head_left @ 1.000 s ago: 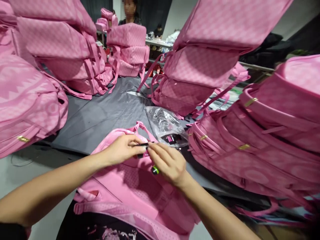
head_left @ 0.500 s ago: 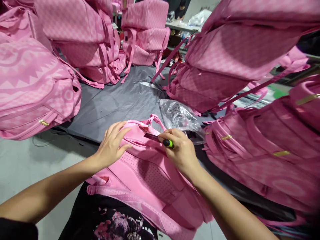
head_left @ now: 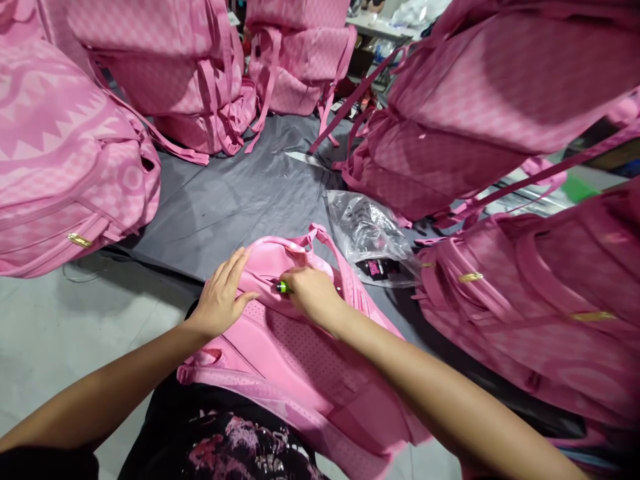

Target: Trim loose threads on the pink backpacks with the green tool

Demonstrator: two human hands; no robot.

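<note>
A pink backpack [head_left: 350, 393] lies with its dotted back panel up, partly across my lap and against the table edge. My left hand [head_left: 220, 297] rests on its upper left side, fingers stretched flat along the fabric and thumb apart. My right hand [head_left: 315, 293] is closed around a small tool with a green and black end [head_left: 283, 287], at the folded pink cloth near the top. Most of the tool is hidden in my fingers. The backpack's top loop [head_left: 317, 233] stands up just beyond my right hand.
Stacked pink backpacks stand at the back left [head_left: 135, 80] and right [head_left: 465, 100]. One more pink backpack [head_left: 65, 167] is close on the left, another [head_left: 530, 300] on the right. A clear plastic bag [head_left: 367, 227] lies on the grey-covered table [head_left: 215, 200].
My right hand has moved left across the backpack top with the tool, whose dark flat blade showed before. My left hand stays on the same side. The view has shifted slightly.
</note>
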